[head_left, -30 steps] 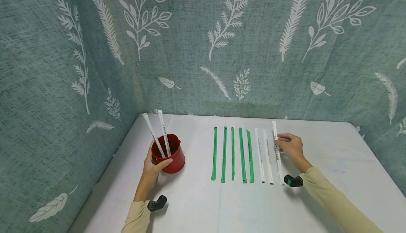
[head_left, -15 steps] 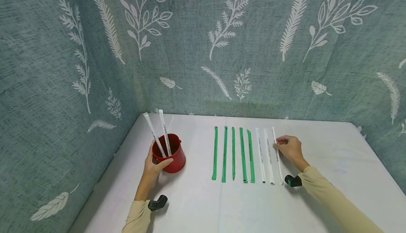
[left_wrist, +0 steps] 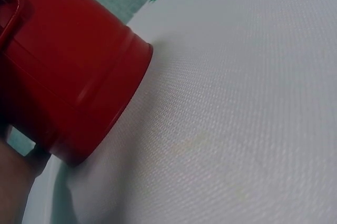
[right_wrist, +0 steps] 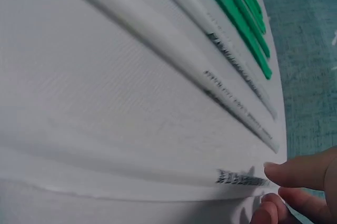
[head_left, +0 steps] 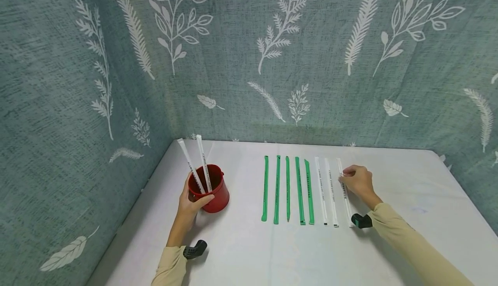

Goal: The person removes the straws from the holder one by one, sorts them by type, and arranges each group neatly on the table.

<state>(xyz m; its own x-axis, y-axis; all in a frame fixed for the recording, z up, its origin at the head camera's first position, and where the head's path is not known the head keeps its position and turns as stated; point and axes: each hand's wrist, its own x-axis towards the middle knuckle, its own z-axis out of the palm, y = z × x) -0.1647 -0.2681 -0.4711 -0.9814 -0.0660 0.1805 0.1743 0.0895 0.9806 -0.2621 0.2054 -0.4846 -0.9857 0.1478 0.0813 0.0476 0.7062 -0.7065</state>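
Note:
My left hand point(head_left: 189, 206) grips a small red bucket point(head_left: 218, 198) by its near left side, thumb over the rim. Two white paper-wrapped straws point(head_left: 205, 167) lean inside it. In the left wrist view the red bucket point(left_wrist: 73, 60) tilts across the upper left corner of the picture. My right hand point(head_left: 359, 184) pinches a white paper-wrapped straw point(head_left: 346, 199) around its middle, at the right end of a row. The right wrist view has thumb and fingertips at this wrapped straw point(right_wrist: 158, 174), close to its dark print.
Left of the held straw lie two more white wrapped straws point(head_left: 332, 197), then several green wrapped straws point(head_left: 278, 191), roughly parallel. White cloth covers the table point(head_left: 241, 242). A leaf-patterned blue-green curtain point(head_left: 233, 52) hangs behind and at the left.
The straw in my right hand has come down towards the table, and its far end has drawn nearer to me. My left hand keeps its grip on the bucket.

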